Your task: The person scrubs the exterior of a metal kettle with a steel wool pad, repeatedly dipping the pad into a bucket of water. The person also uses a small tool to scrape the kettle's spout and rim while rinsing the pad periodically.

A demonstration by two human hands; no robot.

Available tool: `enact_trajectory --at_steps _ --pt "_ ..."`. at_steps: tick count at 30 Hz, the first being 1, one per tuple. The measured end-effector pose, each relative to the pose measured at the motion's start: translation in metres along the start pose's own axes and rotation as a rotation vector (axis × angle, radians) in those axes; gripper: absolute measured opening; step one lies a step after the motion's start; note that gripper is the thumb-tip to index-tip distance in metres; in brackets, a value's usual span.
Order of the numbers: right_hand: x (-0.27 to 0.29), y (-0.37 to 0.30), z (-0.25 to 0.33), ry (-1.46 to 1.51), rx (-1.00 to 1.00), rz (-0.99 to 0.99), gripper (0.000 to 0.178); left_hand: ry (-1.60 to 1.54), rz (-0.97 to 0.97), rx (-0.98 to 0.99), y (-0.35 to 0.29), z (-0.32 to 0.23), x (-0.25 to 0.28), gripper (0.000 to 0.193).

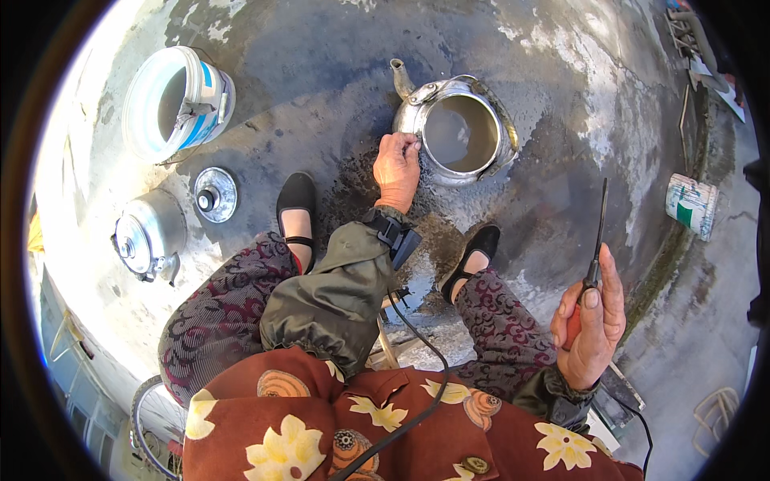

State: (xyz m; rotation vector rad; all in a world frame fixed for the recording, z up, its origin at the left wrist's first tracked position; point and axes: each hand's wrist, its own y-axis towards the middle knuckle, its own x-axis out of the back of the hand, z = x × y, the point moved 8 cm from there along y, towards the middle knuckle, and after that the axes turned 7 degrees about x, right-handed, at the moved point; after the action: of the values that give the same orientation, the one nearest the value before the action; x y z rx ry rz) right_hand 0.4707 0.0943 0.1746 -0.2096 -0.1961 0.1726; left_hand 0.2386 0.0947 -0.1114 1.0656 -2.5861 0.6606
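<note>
A metal kettle (410,119) stands on the wet ground between my feet, its lid off and cloudy water inside. Its spout (401,78) points away from me, and the carrying handle (508,128) is folded down along the right. My left hand (396,170) is closed at the near left side of the kettle, fingers pinched against its edge; the fingertips are partly hidden. Raised at the right, my right hand (592,325) grips a screwdriver (594,268) by its red handle, the thin dark shaft pointing up and away from me.
A white and blue bucket (210,104) stands at the far left. Nearer are a round metal lid (216,195) and a second, lidded metal kettle (164,220). A white and green tub (691,207) lies at the right by a curb. A black cable (417,337) crosses my lap.
</note>
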Motion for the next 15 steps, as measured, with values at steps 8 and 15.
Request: enact_trajectory --at_steps 8,15 --pt "0.005 -0.002 -0.002 -0.006 -0.004 -0.004 0.043 0.153 0.053 -0.114 0.024 -0.009 -0.001 0.008" --pt "0.000 -0.001 -0.002 -0.025 -0.012 0.025 0.043 0.186 0.004 -0.271 0.040 -0.030 -0.004 0.009"
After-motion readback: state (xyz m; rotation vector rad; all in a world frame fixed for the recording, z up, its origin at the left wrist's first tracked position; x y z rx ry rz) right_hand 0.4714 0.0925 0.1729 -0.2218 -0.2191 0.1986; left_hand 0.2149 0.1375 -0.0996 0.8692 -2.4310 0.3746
